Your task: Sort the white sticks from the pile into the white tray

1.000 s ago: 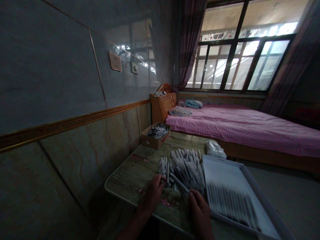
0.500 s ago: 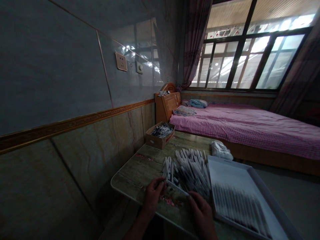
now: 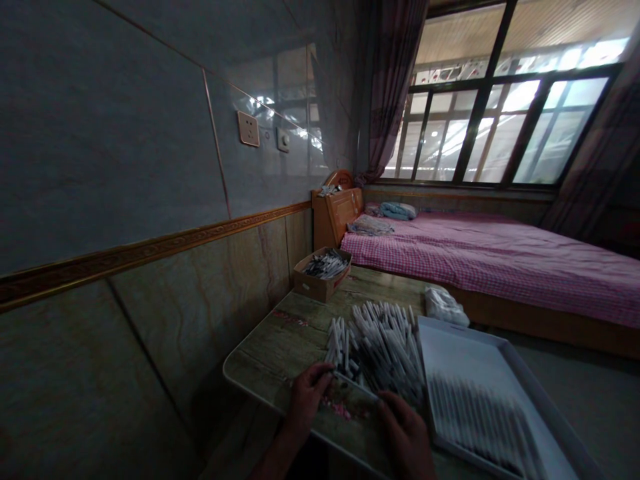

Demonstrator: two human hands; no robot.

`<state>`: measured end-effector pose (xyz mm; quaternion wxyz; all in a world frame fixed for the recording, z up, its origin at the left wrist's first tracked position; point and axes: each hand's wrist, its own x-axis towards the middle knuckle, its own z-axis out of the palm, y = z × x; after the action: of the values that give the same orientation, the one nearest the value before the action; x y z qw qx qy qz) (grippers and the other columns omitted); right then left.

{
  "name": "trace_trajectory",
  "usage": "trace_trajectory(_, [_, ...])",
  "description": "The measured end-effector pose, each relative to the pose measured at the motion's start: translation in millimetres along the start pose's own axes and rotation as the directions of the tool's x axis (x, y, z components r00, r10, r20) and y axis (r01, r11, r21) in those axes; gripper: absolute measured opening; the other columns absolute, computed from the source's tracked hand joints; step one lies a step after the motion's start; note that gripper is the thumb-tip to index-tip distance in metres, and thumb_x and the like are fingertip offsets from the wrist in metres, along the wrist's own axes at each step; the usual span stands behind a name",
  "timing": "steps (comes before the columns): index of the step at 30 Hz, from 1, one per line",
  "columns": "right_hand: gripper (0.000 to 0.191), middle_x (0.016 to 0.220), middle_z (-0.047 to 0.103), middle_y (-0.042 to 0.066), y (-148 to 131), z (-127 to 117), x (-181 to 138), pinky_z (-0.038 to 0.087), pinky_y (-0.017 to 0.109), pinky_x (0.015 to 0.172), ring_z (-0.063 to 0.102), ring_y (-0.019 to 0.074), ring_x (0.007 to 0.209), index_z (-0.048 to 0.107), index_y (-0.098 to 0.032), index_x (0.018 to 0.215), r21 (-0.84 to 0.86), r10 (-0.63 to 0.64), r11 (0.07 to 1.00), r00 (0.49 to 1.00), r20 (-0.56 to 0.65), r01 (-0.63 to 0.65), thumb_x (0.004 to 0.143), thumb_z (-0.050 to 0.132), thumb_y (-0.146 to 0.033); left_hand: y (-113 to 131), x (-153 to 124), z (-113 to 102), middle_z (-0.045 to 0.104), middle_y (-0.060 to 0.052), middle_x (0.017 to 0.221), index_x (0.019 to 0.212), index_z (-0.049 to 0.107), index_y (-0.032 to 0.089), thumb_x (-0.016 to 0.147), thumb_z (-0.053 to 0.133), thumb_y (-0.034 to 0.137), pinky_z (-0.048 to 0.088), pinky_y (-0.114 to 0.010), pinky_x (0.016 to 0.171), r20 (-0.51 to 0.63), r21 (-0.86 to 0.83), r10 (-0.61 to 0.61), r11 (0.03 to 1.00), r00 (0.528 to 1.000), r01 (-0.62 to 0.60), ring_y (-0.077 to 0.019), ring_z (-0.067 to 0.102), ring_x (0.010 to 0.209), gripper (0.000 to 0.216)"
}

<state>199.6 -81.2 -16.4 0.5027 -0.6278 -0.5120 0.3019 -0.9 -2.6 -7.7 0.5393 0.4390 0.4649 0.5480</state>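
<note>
Head view: one pen is held at lower centre of the frame. Left hand pinches its left end between thumb and fingers; right hand pinches its right end. Pen pile lies just beyond; tray holding a pen row occupies lower right; box stands near centre.

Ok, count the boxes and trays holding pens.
2: the cardboard box at the far end of the table, near the wall, and the white tray right of the loose pens. Any in the dark below the table would be hidden.
</note>
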Motion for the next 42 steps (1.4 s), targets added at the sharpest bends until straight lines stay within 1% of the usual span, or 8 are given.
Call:
trace_trajectory(6, [0.047, 0.087, 0.078, 0.005, -4, -2, -1, 0.055, 0.025, 0.073, 0.071, 0.0257, 0.087, 0.078, -0.02, 0.09, -0.017, 0.008, 1.0, 1.0, -0.031, -0.008, 0.077, 0.058, -0.061, 4, 1, -4, 0.071, -0.001, 0.061, 0.078, 0.077, 0.018, 0.058, 0.076, 0.042, 0.046, -0.025, 0.05, 0.025, 0.068, 0.007, 0.998, 1.0, -0.008, -0.0159, 0.06, 0.053, 0.031])
trace_trajectory(9, [0.046, 0.087, 0.078, 0.005, -7, -2, -1, 0.055, 0.025, 0.072, 0.072, 0.0252, 0.085, 0.079, -0.02, 0.089, -0.01, -0.03, 1.0, 0.999, -0.018, 0.03, 0.078, 0.058, -0.06, 5, 1, -4, 0.07, 0.0, 0.06, 0.079, 0.078, 0.018, 0.059, 0.075, 0.041, 0.046, -0.025, 0.051, 0.043, 0.089, 0.005, 0.996, 0.999, -0.009, -0.016, 0.059, 0.053, 0.03])
trace_trajectory(12, [0.044, 0.088, 0.078, 0.005, -8, -2, -2, 0.056, 0.024, 0.07, 0.072, 0.0249, 0.084, 0.079, -0.021, 0.09, 0.009, -0.054, 0.998, 0.998, -0.009, 0.055, 0.079, 0.059, -0.059, 5, 1, -4, 0.071, -0.001, 0.064, 0.078, 0.078, 0.019, 0.058, 0.076, 0.04, 0.045, -0.025, 0.05, 0.036, 0.08, 0.0, 0.997, 0.999, -0.003, -0.0161, 0.059, 0.053, 0.029])
trace_trajectory(20, [0.047, 0.091, 0.078, 0.005, -2, -1, 0, 0.056, 0.026, 0.07, 0.072, 0.0261, 0.085, 0.079, -0.022, 0.09, -0.025, -0.009, 1.0, 1.0, -0.029, 0.009, 0.077, 0.058, -0.062, 14, -3, -6, 0.068, 0.0, 0.06, 0.078, 0.077, 0.018, 0.059, 0.078, 0.038, 0.045, -0.024, 0.05, 0.083, 0.022, -0.014, 1.0, 0.996, 0.013, -0.0157, 0.059, 0.054, 0.027])
trace_trajectory(26, [0.051, 0.089, 0.078, 0.006, 0, -1, 0, 0.057, 0.028, 0.072, 0.072, 0.0268, 0.085, 0.079, -0.021, 0.09, 0.012, 0.005, 1.0, 0.999, -0.031, -0.005, 0.073, 0.061, -0.066, 17, -8, -2, 0.07, 0.0, 0.068, 0.083, 0.068, 0.018, 0.06, 0.082, 0.044, 0.052, -0.026, 0.055, 0.046, -0.16, -0.089, 0.982, 0.995, 0.095, -0.0179, 0.067, 0.06, 0.037])
trace_trajectory(32, [0.05, 0.087, 0.078, 0.006, -1, 0, -2, 0.057, 0.027, 0.069, 0.072, 0.0262, 0.082, 0.079, -0.02, 0.089, 0.068, 0.02, 0.998, 1.0, -0.024, -0.019, 0.073, 0.064, -0.065, 17, -11, 2, 0.076, -0.004, 0.082, 0.083, 0.064, 0.018, 0.054, 0.089, 0.044, 0.056, -0.026, 0.064, 0.064, -0.362, -0.221, 0.904, 0.973, 0.23, -0.0173, 0.072, 0.07, 0.046])
trace_trajectory(37, [0.049, 0.087, 0.078, 0.006, -4, 0, -2, 0.057, 0.027, 0.071, 0.072, 0.0263, 0.083, 0.08, -0.021, 0.089, 0.052, 0.007, 0.999, 0.999, -0.031, -0.006, 0.074, 0.064, -0.064, 15, -9, 0, 0.078, -0.004, 0.081, 0.081, 0.064, 0.018, 0.051, 0.093, 0.04, 0.057, -0.024, 0.064, 0.071, -0.422, -0.274, 0.863, 0.959, 0.278, -0.0172, 0.074, 0.072, 0.047])
trace_trajectory(42, [0.047, 0.088, 0.078, 0.006, -1, 1, -1, 0.057, 0.027, 0.072, 0.072, 0.0264, 0.084, 0.08, -0.021, 0.09, 0.057, -0.012, 0.998, 1.0, -0.019, 0.013, 0.076, 0.064, -0.063, 13, -10, 2, 0.078, -0.006, 0.084, 0.082, 0.065, 0.017, 0.055, 0.091, 0.04, 0.058, -0.025, 0.066, 0.06, -0.413, -0.261, 0.872, 0.963, 0.262, -0.0175, 0.074, 0.073, 0.044])
